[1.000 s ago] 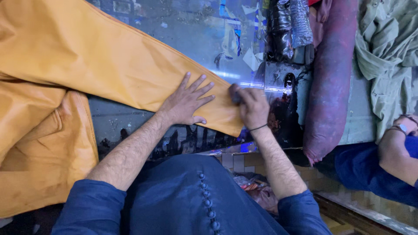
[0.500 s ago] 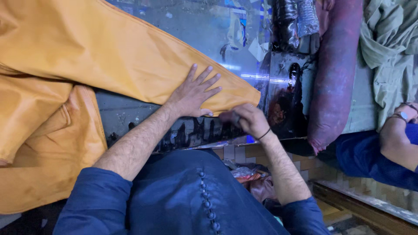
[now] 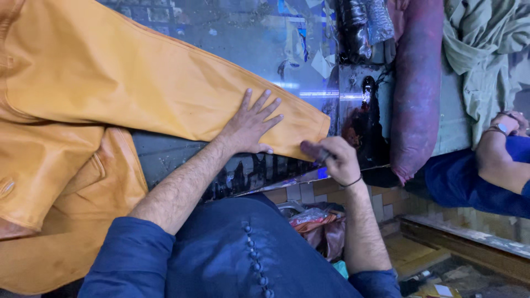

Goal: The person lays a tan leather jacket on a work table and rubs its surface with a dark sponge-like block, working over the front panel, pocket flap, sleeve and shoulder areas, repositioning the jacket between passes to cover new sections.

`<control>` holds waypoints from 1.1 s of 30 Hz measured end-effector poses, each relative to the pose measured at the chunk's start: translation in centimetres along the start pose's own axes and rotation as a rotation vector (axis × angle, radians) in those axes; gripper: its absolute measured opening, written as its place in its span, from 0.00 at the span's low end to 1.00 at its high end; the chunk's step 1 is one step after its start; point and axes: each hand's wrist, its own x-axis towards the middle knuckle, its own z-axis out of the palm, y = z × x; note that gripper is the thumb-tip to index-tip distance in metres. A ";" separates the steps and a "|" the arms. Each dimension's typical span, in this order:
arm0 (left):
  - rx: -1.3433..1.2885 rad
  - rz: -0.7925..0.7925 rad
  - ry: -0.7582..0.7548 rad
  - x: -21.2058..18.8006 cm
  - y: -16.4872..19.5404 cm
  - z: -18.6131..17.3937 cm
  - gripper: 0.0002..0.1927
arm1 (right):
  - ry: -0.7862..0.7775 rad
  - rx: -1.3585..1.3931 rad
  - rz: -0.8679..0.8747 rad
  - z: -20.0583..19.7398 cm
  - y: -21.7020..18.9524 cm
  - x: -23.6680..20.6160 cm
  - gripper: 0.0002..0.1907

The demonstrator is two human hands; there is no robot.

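Head view only, looking down over a dark blue shirt front (image 3: 243,259).

Left hand (image 3: 251,124): spread flat, fingers fanned toward 1 o'clock, palm pressing the yellow leather sleeve (image 3: 165,88) onto the glossy worktop (image 3: 265,33). Same press as half a second ago and a second ago, though lying now a little further back from the cuff.

Right hand (image 3: 334,157): curled shut around a small dark tool (image 3: 323,157), just what kind cannot be told, thumb and forefinger pinching at the sleeve's lower cuff edge, at 4 o'clock from the left hand. A second ago up at the cuff's far corner, at 2 o'clock from the left hand, against the bright strip of light; half a second ago already down on the near edge; now just beside the cuff corner, touching or nearly touching the hem.

Sleeve running from 10 o'clock down to 4 o'clock across the worktop, cuff end at centre; rest of the yellow jacket (image 3: 49,182) bunched at 8 o'clock, hanging over the table edge.

At 3 o'clock, well apart, a purple stained cushion (image 3: 417,88), a heap of pale green cloth (image 3: 480,49), and another person's forearm (image 3: 499,157) with a wristband, resting on blue fabric
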 end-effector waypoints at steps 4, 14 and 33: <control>0.031 0.034 -0.013 -0.5 -0.9 -0.3 0.50 | 0.065 -0.176 0.075 1.5 0.3 -0.2 0.17; 0.110 0.003 -0.084 -2.8 -2.3 -3.3 0.53 | 0.311 -0.249 0.120 7.3 -1.5 1.5 0.19; 0.065 -0.030 -0.115 -2.3 -1.7 -3.3 0.53 | 0.221 -0.035 0.140 5.8 1.8 -4.0 0.19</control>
